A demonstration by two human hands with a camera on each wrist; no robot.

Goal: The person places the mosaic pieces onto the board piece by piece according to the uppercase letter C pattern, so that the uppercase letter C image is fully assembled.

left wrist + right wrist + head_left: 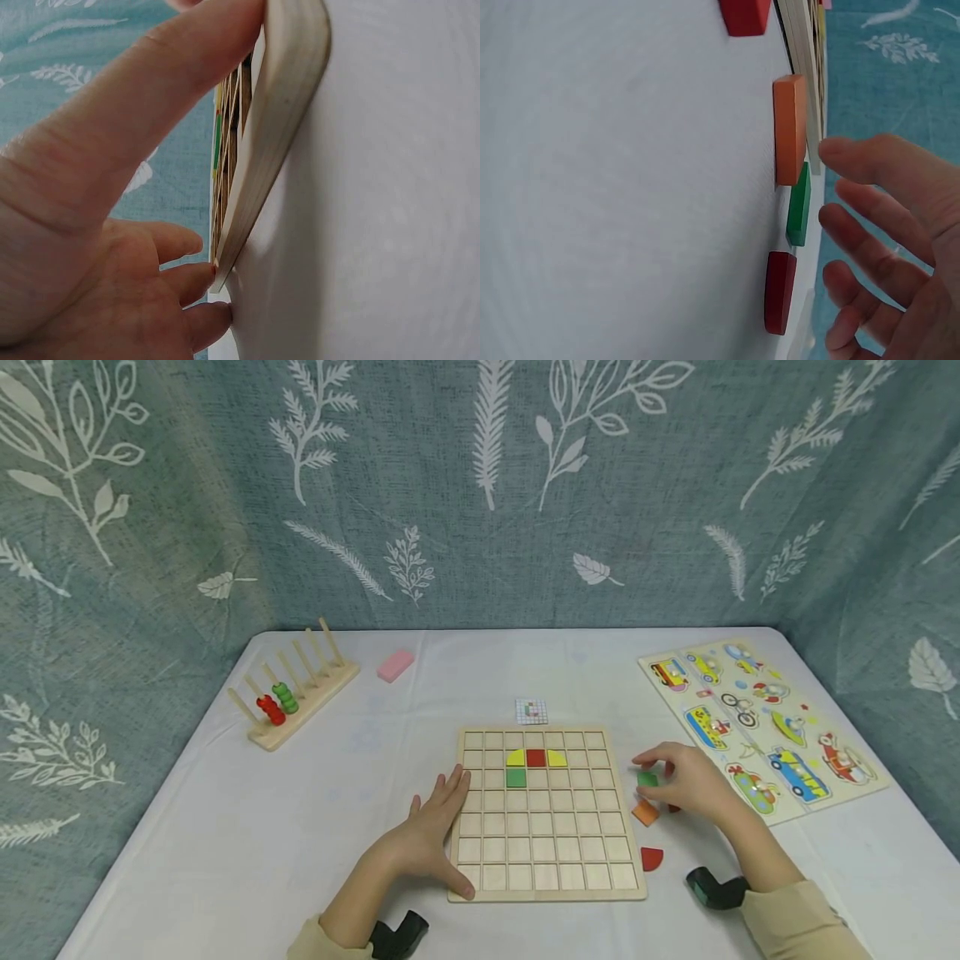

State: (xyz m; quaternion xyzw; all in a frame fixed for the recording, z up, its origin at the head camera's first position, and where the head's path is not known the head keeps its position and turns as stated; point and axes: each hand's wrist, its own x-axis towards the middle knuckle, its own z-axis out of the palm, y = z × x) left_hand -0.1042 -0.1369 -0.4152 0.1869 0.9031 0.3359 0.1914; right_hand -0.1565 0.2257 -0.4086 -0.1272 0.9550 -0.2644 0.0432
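A wooden grid board bears yellow quarter-round pieces, a red square and a green square near its top. Along the board's left edge rests my left hand, its thumb at the near corner and its fingers stretched up the side. My right hand hovers to the right of the board, thumb and fingers parted over a green piece. In the right wrist view that green piece lies on the table between an orange square and a dark red piece, apart from the fingers.
A red quarter-round piece lies by the board's near right side. Behind the board is a small pattern card. A peg rack with red and green beads, a pink block and a vehicle puzzle board stand farther out.
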